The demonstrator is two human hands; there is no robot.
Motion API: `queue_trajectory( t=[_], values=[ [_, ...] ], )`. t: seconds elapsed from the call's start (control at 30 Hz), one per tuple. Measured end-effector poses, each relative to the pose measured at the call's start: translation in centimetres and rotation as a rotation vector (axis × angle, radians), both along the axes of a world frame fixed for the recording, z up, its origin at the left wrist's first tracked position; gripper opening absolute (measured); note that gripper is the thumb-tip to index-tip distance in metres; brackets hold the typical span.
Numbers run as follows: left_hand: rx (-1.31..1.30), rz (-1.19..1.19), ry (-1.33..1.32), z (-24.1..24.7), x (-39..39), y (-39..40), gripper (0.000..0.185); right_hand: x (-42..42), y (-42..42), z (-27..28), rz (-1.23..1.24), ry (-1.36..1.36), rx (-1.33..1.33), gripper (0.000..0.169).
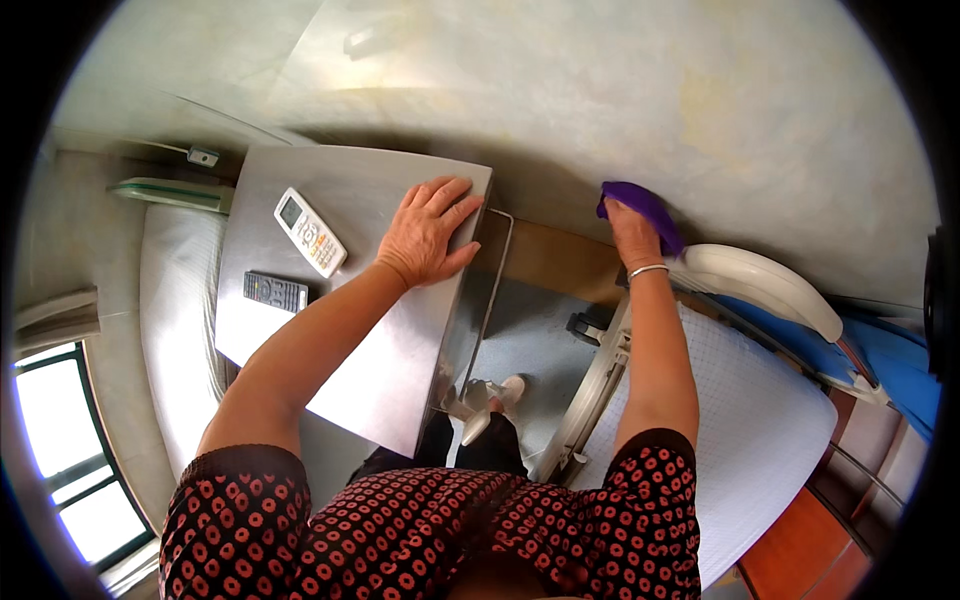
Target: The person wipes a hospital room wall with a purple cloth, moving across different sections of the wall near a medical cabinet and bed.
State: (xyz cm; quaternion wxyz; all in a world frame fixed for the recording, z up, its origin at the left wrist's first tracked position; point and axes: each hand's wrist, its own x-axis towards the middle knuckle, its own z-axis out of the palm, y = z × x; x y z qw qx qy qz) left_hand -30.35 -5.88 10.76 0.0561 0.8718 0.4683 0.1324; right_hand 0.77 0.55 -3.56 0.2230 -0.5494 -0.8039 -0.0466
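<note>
My left hand (429,234) rests palm down on the top of a metal bedside cabinet (360,330), near its right edge, with the fingers spread. A white air-conditioner remote (310,232) and a dark grey remote control (275,292) lie on the cabinet to the left of that hand. My right hand (634,234) grips a purple cloth (643,202) by the wall, just left of the cream headboard (757,281) of a bed. Most of the cloth bunches over the far side of the hand, and its fingertips are partly hidden.
A bed with a pale quilted mattress (739,427) stands at right, its side rail (581,420) facing me. Another mattress (176,322) lies beyond the cabinet. A thin metal bar (495,292) runs along the cabinet's right side. A caster (585,328) sits on the grey floor.
</note>
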Motion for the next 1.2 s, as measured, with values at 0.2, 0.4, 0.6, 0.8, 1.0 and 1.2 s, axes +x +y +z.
queue_trajectory(
  t=[0.2,0.4,0.6,0.8,1.0,1.2],
  values=[
    [0.003,0.029,-0.004,-0.1,-0.9,-0.5,0.052,3.6,-0.9,12.4,-0.21,0.183,0.432,0.037],
    [0.002,0.017,0.009,-0.2,-0.7,-0.3,0.053,2.2,3.3,24.8,-0.291,0.398,1.173,0.017],
    [-0.016,-0.006,0.023,-0.4,-0.2,0.1,0.055,-3.4,5.3,20.5,-0.224,0.198,0.856,0.049],
    [-0.036,-0.011,0.063,-0.5,-1.0,0.0,0.057,-6.8,5.5,5.5,0.365,0.169,0.304,0.042],
    [-0.027,-0.048,0.102,-1.0,-0.9,0.3,0.055,-7.8,4.8,-5.1,0.225,0.1,-0.347,0.046],
    [0.006,-0.099,0.082,-1.4,-1.4,0.6,0.058,-6.9,4.9,-13.1,0.258,0.28,-0.555,0.043]
  ],
)
